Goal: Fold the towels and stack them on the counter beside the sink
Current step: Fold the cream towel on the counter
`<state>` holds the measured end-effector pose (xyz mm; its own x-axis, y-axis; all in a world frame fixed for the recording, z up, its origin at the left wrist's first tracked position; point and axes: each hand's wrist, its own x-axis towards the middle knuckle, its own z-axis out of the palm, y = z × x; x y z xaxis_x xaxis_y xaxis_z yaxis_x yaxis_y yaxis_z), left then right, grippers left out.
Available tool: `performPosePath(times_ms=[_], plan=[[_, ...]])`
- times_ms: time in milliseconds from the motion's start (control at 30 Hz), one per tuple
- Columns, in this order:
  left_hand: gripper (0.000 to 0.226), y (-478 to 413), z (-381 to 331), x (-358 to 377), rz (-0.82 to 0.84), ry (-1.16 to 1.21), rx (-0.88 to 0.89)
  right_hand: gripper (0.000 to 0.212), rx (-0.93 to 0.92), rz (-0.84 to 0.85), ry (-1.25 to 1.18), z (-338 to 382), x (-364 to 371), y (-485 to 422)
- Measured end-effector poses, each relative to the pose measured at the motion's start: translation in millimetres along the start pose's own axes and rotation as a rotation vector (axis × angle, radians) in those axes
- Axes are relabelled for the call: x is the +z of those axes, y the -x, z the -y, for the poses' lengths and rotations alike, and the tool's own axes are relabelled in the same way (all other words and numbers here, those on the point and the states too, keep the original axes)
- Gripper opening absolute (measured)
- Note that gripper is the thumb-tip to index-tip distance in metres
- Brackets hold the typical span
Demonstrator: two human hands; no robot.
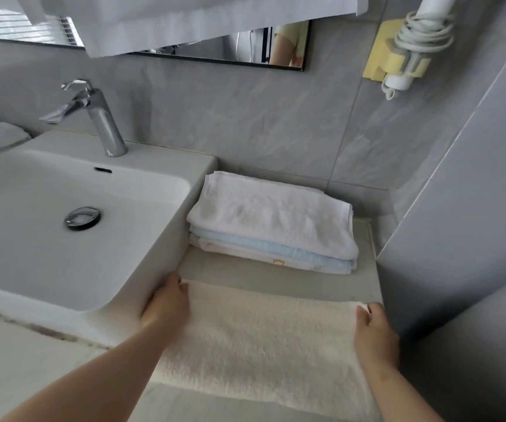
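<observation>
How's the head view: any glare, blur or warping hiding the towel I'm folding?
Head view: soft, even light, no hard shadows; bright highlights on the faucet; wide-angle lens bows the sink rim; cream towel, left hand and right hand read clearly.

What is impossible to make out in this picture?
Head view:
- Hanging white cloth: cut off by the top edge.
- Hair dryer: upper part cut off by the top edge.
- Bottom towel of the stack: mostly covered by the light blue towel; its orange mark is too small to read.
</observation>
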<state>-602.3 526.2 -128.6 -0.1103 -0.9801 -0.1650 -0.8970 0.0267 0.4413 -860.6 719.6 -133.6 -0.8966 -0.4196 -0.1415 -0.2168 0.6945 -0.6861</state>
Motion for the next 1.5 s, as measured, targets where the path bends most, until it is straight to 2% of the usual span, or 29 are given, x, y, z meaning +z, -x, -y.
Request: performPosePath(times_ms=[100, 333, 467, 567, 700, 867, 933, 1067, 1133, 1300, 1400, 1500], plan=[[0.021, -0.4, -2.1, -0.5, 0.008, 0.003, -0.035, 0.025, 0.004, 0.018, 0.051, 1.9, -0.1, -2.4], [0.020, -1.6, -2.2, -3.8, 0.025, 0.021, -0.033, 0.023, 0.021, 0.031, 0.117, 2.1, -0.6, -1.8], [0.035, 7.9, -0.4, -9.0, 0.037, -0.050, 0.020, 0.031, 0.077, 0.017, 0.114, -1.2, -1.6, 4.2], [0.038, 17.1, 4.9, -10.6, -0.001, -0.135, 0.027, 0.037, 0.119, 0.035, 0.098, -3.2, -1.8, 9.2], [0.032, 22.5, 9.0, -7.0, -0.007, -0.115, 0.030, 0.030, 0.129, 0.078, 0.117, -6.4, -5.1, 12.1], [0.038, 32.3, 7.6, -2.7, -0.081, -0.044, 0.054, 0.015, 0.095, 0.080, 0.127, -7.5, -8.6, 17.3], [0.039, 36.0, 5.7, -2.1, -0.038, -0.110, 0.054, 0.023, 0.079, 0.096, 0.146, -5.2, -8.5, 19.5], [0.047, 37.5, 2.1, -5.0, 0.109, -0.165, -0.053, 0.053, 0.124, 0.152, 0.162, -4.6, -13.0, 24.9], [0.049, 36.9, 2.2, -6.4, 0.151, -0.147, -0.100, 0.057, 0.164, 0.175, 0.144, -7.0, -16.9, 27.9], [0.044, 32.4, 6.9, -15.5, 0.274, 0.057, -0.162, 0.039, 0.183, 0.260, 0.078, -7.8, -25.5, 36.2], [0.029, 35.8, 4.9, -22.6, 0.300, 0.185, -0.184, 0.024, 0.169, 0.263, 0.031, -3.7, -29.4, 43.1], [0.032, 33.1, 4.0, -30.6, 0.342, 0.119, -0.136, 0.022, 0.143, 0.257, 0.022, -2.2, -30.7, 45.1]])
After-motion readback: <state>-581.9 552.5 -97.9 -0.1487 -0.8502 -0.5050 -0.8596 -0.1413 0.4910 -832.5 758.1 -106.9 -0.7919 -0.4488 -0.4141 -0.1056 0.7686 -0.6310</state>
